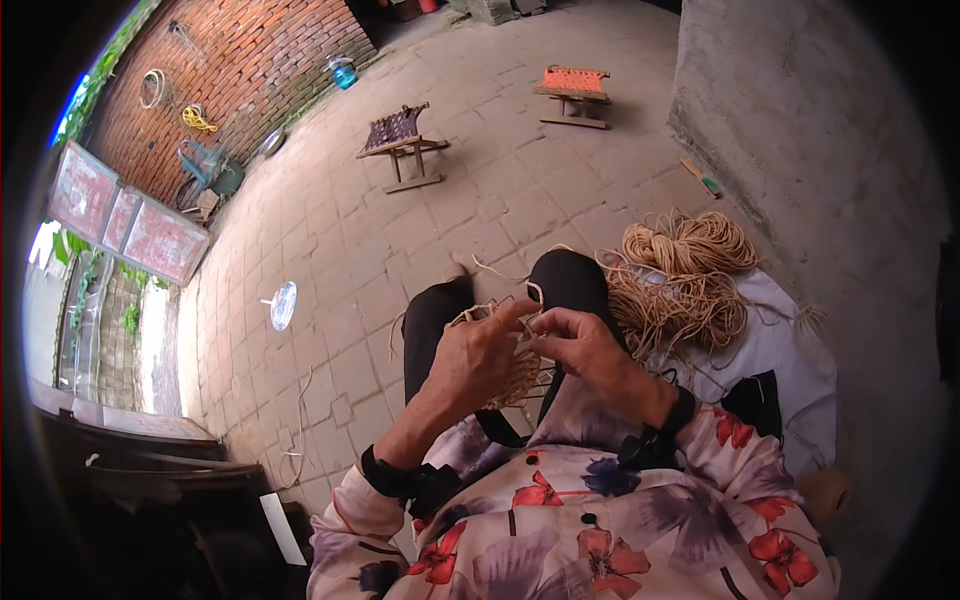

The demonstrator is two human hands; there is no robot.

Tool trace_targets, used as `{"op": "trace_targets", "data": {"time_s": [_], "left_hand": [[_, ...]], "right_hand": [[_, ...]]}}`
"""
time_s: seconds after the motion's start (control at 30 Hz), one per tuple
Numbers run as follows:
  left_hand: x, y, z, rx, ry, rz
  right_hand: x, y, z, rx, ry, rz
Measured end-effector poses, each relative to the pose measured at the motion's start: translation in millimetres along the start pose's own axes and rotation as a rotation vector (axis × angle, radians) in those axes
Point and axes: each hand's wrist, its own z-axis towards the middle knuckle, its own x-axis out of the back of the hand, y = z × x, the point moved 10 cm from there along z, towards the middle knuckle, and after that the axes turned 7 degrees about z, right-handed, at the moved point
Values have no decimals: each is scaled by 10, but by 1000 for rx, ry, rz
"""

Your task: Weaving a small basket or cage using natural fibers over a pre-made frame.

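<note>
Over my lap lies a tan woven piece of cord, partly covered by my hands. My left hand is closed at its upper edge, fingers bent round the tan cord there. Close beside it, my right hand pinches with thumb and forefinger at a strand of cord that loops up over my right knee. The fingertips of both hands nearly meet. Exactly how the strand runs between them is too small to tell. To the right, large coils of tan cord are heaped on a white sheet.
Two low wooden stools stand ahead, one with a dark woven seat, one with an orange seat. A round fan-shaped object and a loose cord lie on the paved floor at left. A grey wall rises at right.
</note>
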Motion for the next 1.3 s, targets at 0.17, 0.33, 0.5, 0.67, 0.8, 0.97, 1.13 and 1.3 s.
{"op": "trace_targets", "data": {"time_s": [0.17, 0.33, 0.5, 0.67, 0.8, 0.97, 1.13, 1.3], "left_hand": [[-128, 63, 55, -39, -114, 137], [83, 384, -45, -199, 67, 62], [247, 175, -321, 75, 91, 149], [195, -160, -677, 134, 183, 28], [129, -331, -770, 181, 189, 6], [127, -367, -775, 159, 188, -61], [205, -409, -832, 148, 247, -115], [556, -350, -867, 247, 518, 25]], "right_hand": [[-52, 80, -27, -119, -88, 179], [-12, 174, -15, 41, -111, 173], [88, 92, -24, 76, -30, 91], [-11, 16, 2, 47, -65, -54], [-18, 111, 17, -38, -73, -20], [4, 111, 23, -11, -89, -75], [52, -142, 16, 29, 22, -110], [105, 76, 37, -126, -2, -41]]}}
